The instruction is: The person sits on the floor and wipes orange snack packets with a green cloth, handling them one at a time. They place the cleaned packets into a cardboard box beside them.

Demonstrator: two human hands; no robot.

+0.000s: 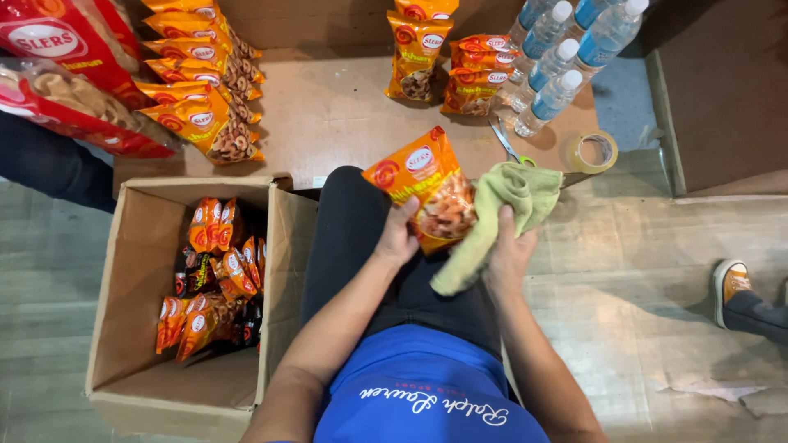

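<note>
My left hand (397, 237) grips an orange snack packet (427, 184) by its lower left edge, holding it over my lap. A light green cloth (502, 213) is in my right hand (509, 254), pressed against the packet's right side. Both hands sit above my dark trousers and blue shirt.
An open cardboard box (135, 271) at my left holds several orange snack packets (213, 275). More packets lie in a row (205, 82) and a small pile (447, 70) on the brown sheet. Water bottles (558, 61), scissors (509, 146) and a tape roll (593, 152) lie ahead. Another person's shoe (730, 283) is at right.
</note>
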